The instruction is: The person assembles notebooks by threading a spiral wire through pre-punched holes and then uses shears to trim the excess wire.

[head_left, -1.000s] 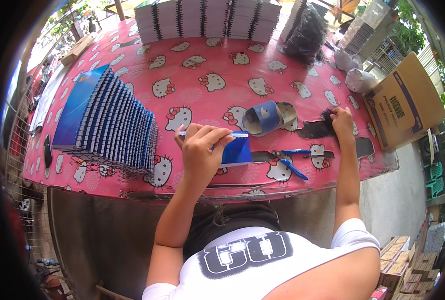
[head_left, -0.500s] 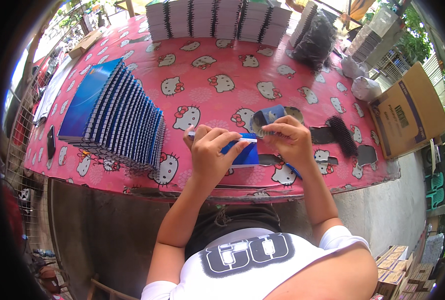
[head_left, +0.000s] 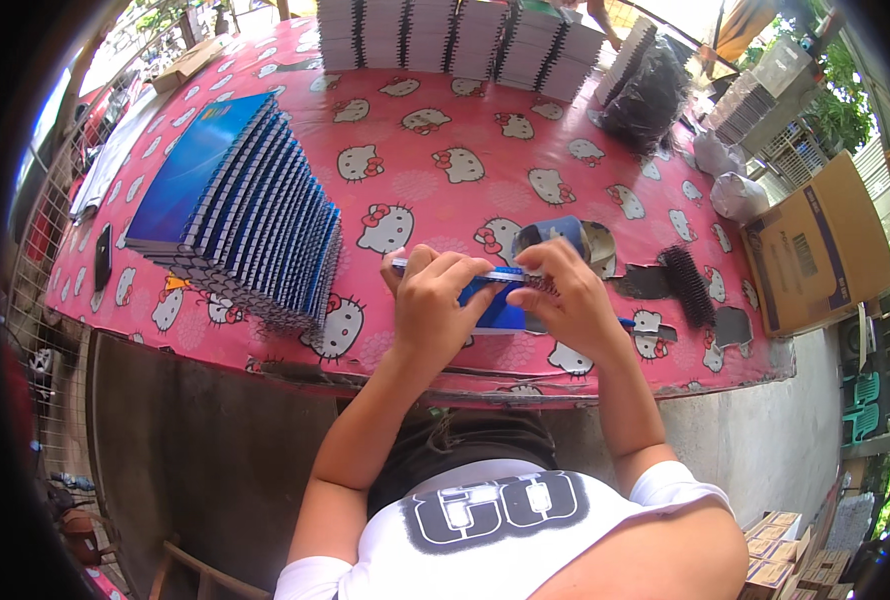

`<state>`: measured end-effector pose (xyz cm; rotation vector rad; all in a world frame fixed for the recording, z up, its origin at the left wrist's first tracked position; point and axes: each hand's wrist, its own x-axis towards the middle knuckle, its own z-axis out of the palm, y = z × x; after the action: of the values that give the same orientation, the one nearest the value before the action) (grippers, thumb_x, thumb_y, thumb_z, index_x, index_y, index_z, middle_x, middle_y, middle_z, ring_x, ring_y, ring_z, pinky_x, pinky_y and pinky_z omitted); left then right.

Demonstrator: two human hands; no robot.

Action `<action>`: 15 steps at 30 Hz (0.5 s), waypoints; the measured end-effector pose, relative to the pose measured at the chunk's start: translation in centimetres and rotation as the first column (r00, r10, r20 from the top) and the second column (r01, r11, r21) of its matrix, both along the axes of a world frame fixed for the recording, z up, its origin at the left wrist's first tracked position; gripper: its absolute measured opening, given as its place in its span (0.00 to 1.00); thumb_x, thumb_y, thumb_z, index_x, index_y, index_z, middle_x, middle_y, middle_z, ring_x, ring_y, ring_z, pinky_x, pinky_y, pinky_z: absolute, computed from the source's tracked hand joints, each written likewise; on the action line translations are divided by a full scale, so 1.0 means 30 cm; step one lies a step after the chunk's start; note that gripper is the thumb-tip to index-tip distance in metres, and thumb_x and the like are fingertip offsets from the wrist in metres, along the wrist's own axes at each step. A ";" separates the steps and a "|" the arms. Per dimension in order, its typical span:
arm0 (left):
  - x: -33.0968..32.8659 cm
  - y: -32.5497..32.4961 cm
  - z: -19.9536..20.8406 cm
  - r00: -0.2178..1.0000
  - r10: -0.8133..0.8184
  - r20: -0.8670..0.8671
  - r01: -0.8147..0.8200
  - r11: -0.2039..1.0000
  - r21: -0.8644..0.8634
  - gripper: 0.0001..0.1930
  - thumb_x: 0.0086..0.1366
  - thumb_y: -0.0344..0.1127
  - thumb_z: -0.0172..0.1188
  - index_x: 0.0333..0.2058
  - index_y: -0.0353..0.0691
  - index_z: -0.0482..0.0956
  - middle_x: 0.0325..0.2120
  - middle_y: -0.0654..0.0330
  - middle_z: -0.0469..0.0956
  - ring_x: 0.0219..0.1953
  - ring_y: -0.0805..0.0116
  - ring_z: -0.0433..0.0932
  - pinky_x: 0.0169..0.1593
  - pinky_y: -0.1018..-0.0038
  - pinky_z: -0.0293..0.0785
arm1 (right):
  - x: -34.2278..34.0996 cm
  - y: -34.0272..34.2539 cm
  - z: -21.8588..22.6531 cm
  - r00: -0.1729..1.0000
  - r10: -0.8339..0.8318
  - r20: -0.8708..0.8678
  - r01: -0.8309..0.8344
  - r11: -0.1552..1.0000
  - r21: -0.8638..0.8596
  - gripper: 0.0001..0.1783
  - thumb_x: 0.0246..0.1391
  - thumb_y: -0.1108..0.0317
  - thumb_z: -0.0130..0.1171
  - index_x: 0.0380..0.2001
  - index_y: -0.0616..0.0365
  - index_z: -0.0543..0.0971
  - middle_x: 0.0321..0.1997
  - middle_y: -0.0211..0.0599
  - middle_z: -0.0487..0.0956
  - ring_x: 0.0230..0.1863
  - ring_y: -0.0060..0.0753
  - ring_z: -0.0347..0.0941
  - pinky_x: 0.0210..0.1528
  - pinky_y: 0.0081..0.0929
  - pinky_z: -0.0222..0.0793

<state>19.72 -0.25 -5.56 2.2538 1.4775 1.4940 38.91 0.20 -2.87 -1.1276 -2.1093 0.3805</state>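
In front of me a blue notebook is held up at its far edge, along which a pale strip like a binding runs. My left hand is closed on the left part of that edge, thumb toward me and fingers over the top. My right hand pinches at the right end of the same edge; what lies between its fingertips is partly hidden. Just beyond the right hand lies a blue-grey patterned cylindrical thing. A blue pen shows beside the right wrist.
A tall stack of blue wire-bound notebooks stands at left, near a phone. Black binding coils lie at right, before a cardboard box. Bound books and a black plastic bag line the far side of the pink table.
My right hand has moved left and in against the notebook's edge, from a little apart on its right. My left hand keeps its grip. The view has shifted slightly.
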 end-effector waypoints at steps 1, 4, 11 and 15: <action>0.002 0.003 0.001 1.000 -0.003 0.003 0.003 1.000 0.002 0.10 0.47 0.38 0.72 0.29 0.47 0.84 0.26 0.71 0.80 0.34 0.70 0.72 0.51 0.64 0.54 | -0.012 -0.006 0.002 0.999 -0.033 -0.015 0.033 0.999 0.013 0.15 0.52 0.61 0.64 0.37 0.59 0.75 0.34 0.37 0.75 0.31 0.42 0.75 0.33 0.34 0.71; 0.003 0.004 -0.007 1.000 -0.022 0.021 0.022 1.000 -0.011 0.10 0.47 0.39 0.71 0.30 0.48 0.84 0.26 0.71 0.80 0.35 0.69 0.72 0.53 0.61 0.52 | -0.023 -0.010 0.028 1.000 -0.011 0.001 0.011 1.000 0.029 0.15 0.52 0.60 0.64 0.37 0.59 0.76 0.33 0.37 0.75 0.31 0.41 0.75 0.33 0.34 0.71; 0.004 0.006 -0.022 1.000 -0.011 0.013 0.011 1.000 -0.020 0.10 0.47 0.39 0.70 0.30 0.49 0.84 0.26 0.72 0.80 0.35 0.69 0.71 0.53 0.61 0.52 | -0.069 -0.015 0.039 0.995 -0.068 -0.079 0.072 0.997 0.039 0.13 0.48 0.64 0.67 0.31 0.62 0.77 0.30 0.42 0.74 0.31 0.43 0.74 0.31 0.34 0.70; 0.006 0.006 -0.021 1.000 0.008 -0.011 -0.009 1.000 -0.023 0.09 0.47 0.39 0.70 0.30 0.49 0.84 0.27 0.72 0.80 0.36 0.70 0.71 0.53 0.60 0.52 | -0.069 -0.011 -0.007 0.991 -0.095 -0.095 0.105 0.989 0.106 0.09 0.46 0.73 0.65 0.30 0.64 0.77 0.29 0.43 0.74 0.29 0.44 0.72 0.30 0.34 0.70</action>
<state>19.91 -0.09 -6.18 2.2486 1.5012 1.4617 36.83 -0.12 -3.07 -1.1257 -1.9625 0.2581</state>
